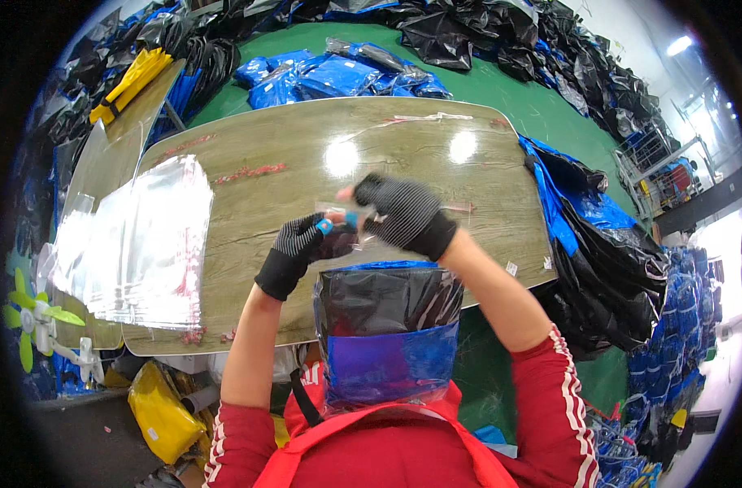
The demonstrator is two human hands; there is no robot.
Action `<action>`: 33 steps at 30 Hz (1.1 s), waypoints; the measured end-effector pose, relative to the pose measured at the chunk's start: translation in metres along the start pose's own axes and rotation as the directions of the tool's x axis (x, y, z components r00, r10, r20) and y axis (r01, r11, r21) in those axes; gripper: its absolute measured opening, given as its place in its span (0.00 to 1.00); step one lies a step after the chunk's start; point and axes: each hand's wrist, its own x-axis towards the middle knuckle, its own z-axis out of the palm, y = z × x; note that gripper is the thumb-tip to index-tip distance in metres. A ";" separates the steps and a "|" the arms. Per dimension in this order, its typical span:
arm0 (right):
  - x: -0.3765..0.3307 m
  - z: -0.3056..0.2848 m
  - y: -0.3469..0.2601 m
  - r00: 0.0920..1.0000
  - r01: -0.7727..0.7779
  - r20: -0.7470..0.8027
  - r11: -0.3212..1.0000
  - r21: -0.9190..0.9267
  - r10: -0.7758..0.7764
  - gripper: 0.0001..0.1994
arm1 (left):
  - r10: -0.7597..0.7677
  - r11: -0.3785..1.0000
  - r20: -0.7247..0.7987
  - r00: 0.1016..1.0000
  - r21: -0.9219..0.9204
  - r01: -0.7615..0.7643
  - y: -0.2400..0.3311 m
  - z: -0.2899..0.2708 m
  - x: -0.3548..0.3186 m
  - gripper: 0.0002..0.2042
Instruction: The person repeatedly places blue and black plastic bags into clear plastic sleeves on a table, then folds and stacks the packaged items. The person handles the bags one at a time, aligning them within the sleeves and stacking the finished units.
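A clear plastic bag (387,370) with a folded black and blue sheet-like item inside stands against my body at the table's near edge. Just beyond its top, my left hand (304,244) is closed, pinching thin clear film that seems to be the bag's upper end. My right hand (399,211) is close beside it over the film, smeared by motion, so its grip is unclear. Both hands wear dark striped gloves, with bare fingertips and bits of blue wrapping showing. Exactly where the film runs between the fingers is hard to make out.
A stack of clear plastic bags (143,252) lies on the table's left side. Black and blue sheeting (594,244) hangs over the right edge. Blue packages (338,73) lie on the green floor beyond. A small green fan (41,313) stands at left, near a yellow bundle (163,411).
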 end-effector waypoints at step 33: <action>-0.230 0.020 0.048 0.928 -0.366 0.182 0.703 0.610 0.325 0.13 | -0.008 0.828 0.314 0.949 0.535 -0.171 -0.003 -0.042 -0.071 0.10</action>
